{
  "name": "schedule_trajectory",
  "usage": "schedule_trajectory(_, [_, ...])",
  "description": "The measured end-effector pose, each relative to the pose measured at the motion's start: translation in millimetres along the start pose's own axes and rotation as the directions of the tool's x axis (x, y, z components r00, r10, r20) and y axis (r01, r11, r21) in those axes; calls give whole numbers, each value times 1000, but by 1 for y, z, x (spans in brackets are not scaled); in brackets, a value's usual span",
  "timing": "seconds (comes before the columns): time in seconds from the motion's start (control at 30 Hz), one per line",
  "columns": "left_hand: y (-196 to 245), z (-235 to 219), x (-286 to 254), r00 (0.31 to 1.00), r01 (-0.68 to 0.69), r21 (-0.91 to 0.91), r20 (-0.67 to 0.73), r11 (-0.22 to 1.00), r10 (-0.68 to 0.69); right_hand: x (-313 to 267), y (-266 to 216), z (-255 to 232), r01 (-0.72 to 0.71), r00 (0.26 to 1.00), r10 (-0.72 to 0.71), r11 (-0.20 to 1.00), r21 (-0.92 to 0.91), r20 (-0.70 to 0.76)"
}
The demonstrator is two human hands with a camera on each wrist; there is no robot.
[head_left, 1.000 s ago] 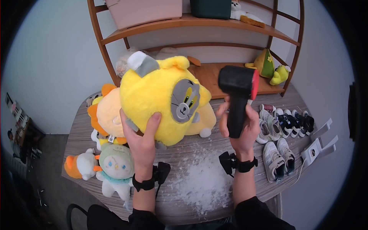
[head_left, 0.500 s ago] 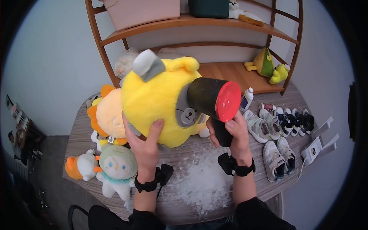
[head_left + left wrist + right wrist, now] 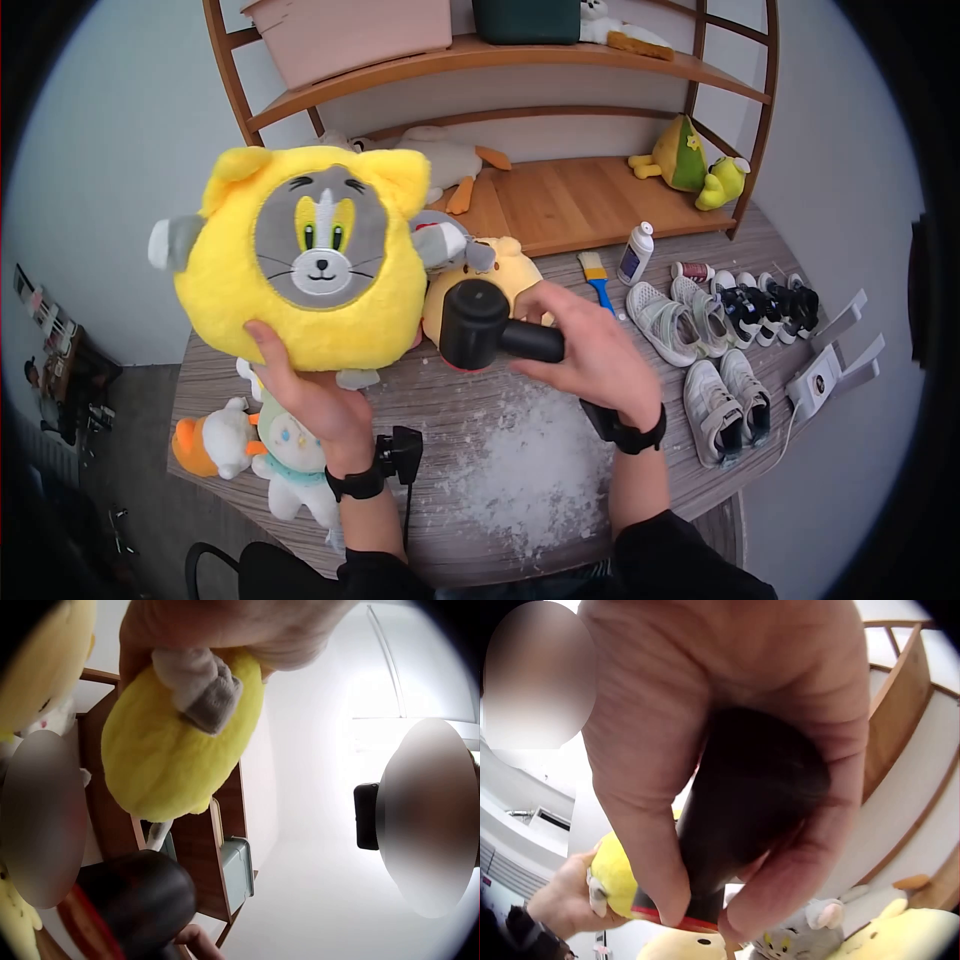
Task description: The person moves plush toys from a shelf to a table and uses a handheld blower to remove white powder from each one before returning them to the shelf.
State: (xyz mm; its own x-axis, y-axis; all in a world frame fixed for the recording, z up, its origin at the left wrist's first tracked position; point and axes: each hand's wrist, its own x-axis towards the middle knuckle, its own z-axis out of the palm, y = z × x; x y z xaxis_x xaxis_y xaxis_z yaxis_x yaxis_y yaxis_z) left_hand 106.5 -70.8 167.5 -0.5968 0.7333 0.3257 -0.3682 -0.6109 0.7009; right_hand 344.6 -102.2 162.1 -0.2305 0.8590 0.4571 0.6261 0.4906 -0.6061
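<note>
My left hand holds up a yellow plush toy with a grey cat face, thumb on its lower front. The face points toward the head camera. In the left wrist view the plush hangs from the fingers. My right hand grips the handle of a black hammer-shaped tool, its head to the right of the plush and its red face turned downward. The right wrist view shows fingers and thumb around the black tool. White flakes lie on the table below.
Plush toys stand at the left and behind the tool. A brush, a white bottle, several shoes and a white device lie at the right. A wooden shelf with bins stands at the back.
The yellow plush has moved left and turned its face to the head camera. The tool went left in front of it, then down, its red face now downward. The brush has come into view.
</note>
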Motion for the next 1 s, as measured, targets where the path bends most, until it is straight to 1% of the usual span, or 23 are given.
schedule_trajectory(0.03, [1,0,0,1000,6,-14,5,1000,-6,2,1,4,-31,997,32,999,-20,66])
schedule_trajectory(0.13, [5,-1,2,999,31,-43,17,999,-30,0,16,28,-26,978,33,999,-40,206])
schedule_trajectory(0.17, [6,1,0,999,45,-53,15,998,-44,0,19,37,-88,946,98,995,-49,310])
schedule_trajectory(0.3, [5,-1,-3,996,85,-69,20,994,-84,-2,47,85,-36,885,8,998,51,466])
schedule_trajectory(0.4, [9,4,-7,995,103,-57,10,993,-103,-7,54,120,-28,864,8,999,33,503])
schedule_trajectory(0.43, [8,4,-6,993,117,-82,18,990,-116,-8,56,130,-27,872,-17,996,83,490])
schedule_trajectory(0.5, [8,2,-6,989,145,-130,28,981,-143,-7,48,136,-101,856,34,990,102,516])
schedule_trajectory(0.53, [8,2,-6,990,141,-123,27,982,-139,-6,44,138,-137,848,57,984,113,527])
schedule_trajectory(0.63, [4,1,-4,991,125,-99,51,987,-120,-9,57,152,-65,887,11,993,102,461])
schedule_trajectory(0.73, [3,-2,-2,989,93,-51,120,994,-86,-8,53,147,19,911,47,987,-157,409])
schedule_trajectory(0.77, [2,-1,-3,988,78,-39,140,996,-72,-2,49,139,-45,920,47,999,-15,389])
schedule_trajectory(0.83, [0,-1,-5,979,63,-11,194,998,-60,10,35,111,-166,930,61,949,267,361])
schedule_trajectory(0.87, [-1,-2,-5,972,62,5,228,998,-62,12,27,98,-211,950,65,854,476,304])
schedule_trajectory(0.9, [-2,-2,-6,963,61,19,262,998,-64,14,19,83,-231,965,84,713,661,246])
schedule_trajectory(0.93, [-3,-2,-9,948,140,16,287,990,-139,14,13,72,-221,975,115,537,814,189])
schedule_trajectory(1.0, [-5,0,-16,899,283,15,344,959,-270,4,6,67,-143,987,133,423,895,94])
